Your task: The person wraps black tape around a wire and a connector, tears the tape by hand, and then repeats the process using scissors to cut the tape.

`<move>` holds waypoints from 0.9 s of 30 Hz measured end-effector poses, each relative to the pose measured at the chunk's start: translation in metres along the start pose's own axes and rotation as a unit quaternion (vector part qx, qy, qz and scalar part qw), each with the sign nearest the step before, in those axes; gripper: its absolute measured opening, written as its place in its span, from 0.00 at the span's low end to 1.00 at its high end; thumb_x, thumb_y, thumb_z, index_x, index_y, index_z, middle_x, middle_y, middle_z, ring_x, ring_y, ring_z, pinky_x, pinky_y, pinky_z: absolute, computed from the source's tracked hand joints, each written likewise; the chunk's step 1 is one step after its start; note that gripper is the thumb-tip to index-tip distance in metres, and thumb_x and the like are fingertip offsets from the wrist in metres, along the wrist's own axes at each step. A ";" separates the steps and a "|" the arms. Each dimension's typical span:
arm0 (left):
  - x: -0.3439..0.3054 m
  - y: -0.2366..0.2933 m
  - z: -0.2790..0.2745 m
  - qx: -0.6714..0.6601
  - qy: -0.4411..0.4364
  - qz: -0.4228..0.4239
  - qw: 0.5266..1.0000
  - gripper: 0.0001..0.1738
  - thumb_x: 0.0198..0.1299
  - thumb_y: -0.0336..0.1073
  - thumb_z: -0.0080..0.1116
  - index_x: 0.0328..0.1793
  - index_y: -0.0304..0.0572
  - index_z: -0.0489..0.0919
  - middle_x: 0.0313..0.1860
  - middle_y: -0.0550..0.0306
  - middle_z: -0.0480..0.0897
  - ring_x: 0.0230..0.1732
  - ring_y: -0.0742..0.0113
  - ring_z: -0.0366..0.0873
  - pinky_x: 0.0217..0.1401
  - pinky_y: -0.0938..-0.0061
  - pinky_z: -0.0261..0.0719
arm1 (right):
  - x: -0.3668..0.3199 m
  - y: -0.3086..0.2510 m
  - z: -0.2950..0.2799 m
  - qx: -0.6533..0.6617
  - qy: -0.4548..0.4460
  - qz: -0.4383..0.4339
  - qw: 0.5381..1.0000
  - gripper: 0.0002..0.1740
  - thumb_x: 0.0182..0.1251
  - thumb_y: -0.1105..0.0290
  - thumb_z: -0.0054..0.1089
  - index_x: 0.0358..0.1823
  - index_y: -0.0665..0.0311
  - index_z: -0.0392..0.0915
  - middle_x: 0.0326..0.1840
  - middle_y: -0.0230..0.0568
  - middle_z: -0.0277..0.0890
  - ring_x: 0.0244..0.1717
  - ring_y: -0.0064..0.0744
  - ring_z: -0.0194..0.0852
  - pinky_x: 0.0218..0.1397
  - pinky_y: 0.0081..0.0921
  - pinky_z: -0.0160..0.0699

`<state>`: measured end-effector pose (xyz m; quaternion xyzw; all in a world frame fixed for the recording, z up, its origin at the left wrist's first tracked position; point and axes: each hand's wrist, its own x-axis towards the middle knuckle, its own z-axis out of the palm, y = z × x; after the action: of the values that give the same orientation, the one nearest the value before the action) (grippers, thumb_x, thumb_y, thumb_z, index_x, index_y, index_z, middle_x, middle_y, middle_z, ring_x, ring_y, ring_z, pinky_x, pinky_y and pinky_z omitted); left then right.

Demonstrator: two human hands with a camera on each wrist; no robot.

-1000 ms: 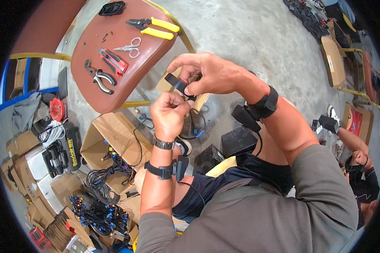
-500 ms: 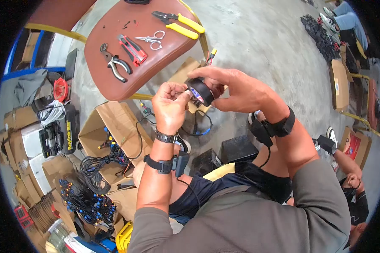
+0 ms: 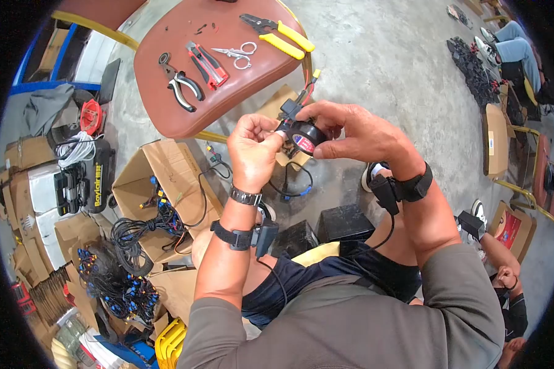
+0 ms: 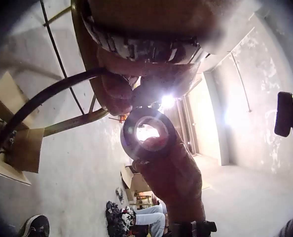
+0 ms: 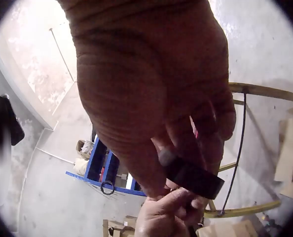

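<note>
My right hand (image 3: pixel 317 130) grips a black roll of electrical tape (image 3: pixel 305 140) in front of my chest, fingers over it and thumb under. My left hand (image 3: pixel 271 138) is curled in a fist right beside the roll and pinches a black cable (image 3: pixel 287 178), which loops down below the hands. A black connector (image 3: pixel 287 109) with red and black wires sticks up between the hands. In the left wrist view the tape roll (image 4: pixel 147 133) shows as a ring held by the right hand (image 4: pixel 171 182). The right wrist view has the tape roll (image 5: pixel 191 175) under my fingers.
A brown chair seat (image 3: pixel 166 117) ahead carries a yellow-handled stripper (image 3: pixel 280 32), scissors (image 3: pixel 235 52), a red cutter (image 3: pixel 208 64) and pliers (image 3: pixel 181 86). An open cardboard box (image 3: pixel 160 178) with cables is at the left. Black blocks (image 3: pixel 345 221) stand by my knees. Another person (image 3: pixel 511 289) sits at the right.
The right hand has brought the tape roll down from above the left fist to right beside it and turned it face-on. Both hands sit slightly lower and closer together.
</note>
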<state>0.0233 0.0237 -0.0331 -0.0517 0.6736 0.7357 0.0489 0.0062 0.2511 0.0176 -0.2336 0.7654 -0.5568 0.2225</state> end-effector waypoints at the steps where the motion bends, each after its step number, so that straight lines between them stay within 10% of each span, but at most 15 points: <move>1: 0.000 0.001 -0.001 -0.014 -0.004 -0.008 1.000 0.13 0.55 0.17 0.63 0.42 0.41 0.76 0.40 0.57 0.83 0.27 0.79 0.76 0.23 0.85 0.72 | 0.000 0.000 0.000 0.003 0.001 0.010 1.000 0.31 0.56 0.70 0.72 0.63 0.60 0.72 0.25 0.33 0.70 0.28 0.26 0.67 0.33 0.29 0.70; 16: -0.006 0.019 0.007 -0.132 -0.029 -0.064 0.989 0.10 0.60 0.20 0.61 0.44 0.42 0.76 0.41 0.54 0.85 0.20 0.77 0.73 0.16 0.85 0.62 | 0.020 0.019 0.018 0.030 -0.023 0.050 0.998 0.24 0.73 0.52 0.53 0.45 0.72 0.80 0.25 0.38 0.73 0.29 0.27 0.67 0.34 0.31 0.70; 27: -0.008 0.018 0.003 -0.201 -0.025 -0.077 0.976 0.10 0.60 0.17 0.60 0.42 0.42 0.78 0.41 0.53 0.85 0.18 0.76 0.71 0.15 0.83 0.62 | 0.026 0.023 0.030 0.165 0.029 0.090 0.982 0.14 0.68 0.62 0.60 0.44 0.67 0.81 0.32 0.27 0.75 0.35 0.16 0.67 0.38 0.23 0.69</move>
<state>0.0283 0.0254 -0.0135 -0.0933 0.5045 0.8512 0.1106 0.0014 0.2188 -0.0152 -0.1075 0.6870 -0.6596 0.2853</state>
